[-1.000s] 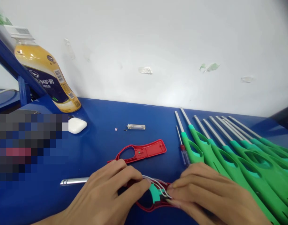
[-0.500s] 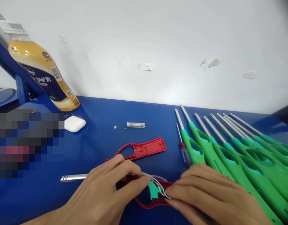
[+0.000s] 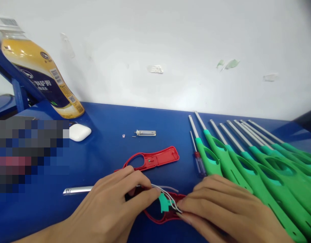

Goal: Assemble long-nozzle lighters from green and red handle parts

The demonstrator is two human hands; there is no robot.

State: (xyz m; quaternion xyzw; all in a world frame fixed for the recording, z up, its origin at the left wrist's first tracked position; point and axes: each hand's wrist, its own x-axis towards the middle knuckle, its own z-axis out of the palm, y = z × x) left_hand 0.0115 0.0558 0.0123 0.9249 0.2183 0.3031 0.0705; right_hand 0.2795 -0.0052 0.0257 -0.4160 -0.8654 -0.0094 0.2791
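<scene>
An opened red utility lighter [image 3: 162, 220] lies at the front of the blue table, its inside facing up. Its green trigger [image 3: 164, 203] shows between my hands, with thin white wires [image 3: 170, 196] looping over it. My left hand [image 3: 115, 199] is closed round the neck end, thumb and forefinger pinching beside the wires. To its left sticks out the lighter's metal tube [image 3: 78, 190]. My right hand [image 3: 218, 209] grips the handle end, fingertips pressed together where the wires end; what lies under them is hidden. Just beyond my hands is the loose red half-shell [image 3: 160, 159].
Behind the half-shell lie a clear fuel tank [image 3: 146, 133] and tiny parts [image 3: 123, 136]. A screwdriver [image 3: 199, 165] lies beside several green lighters [image 3: 249, 165] on the right. On the left are a drink bottle [image 3: 46, 77] and a white case [image 3: 79, 132]. A wall [image 3: 170, 87] bounds the back.
The view has shifted slightly, so everything sits a little higher and further left. Both hands keep nearly the same hold on the lighter.
</scene>
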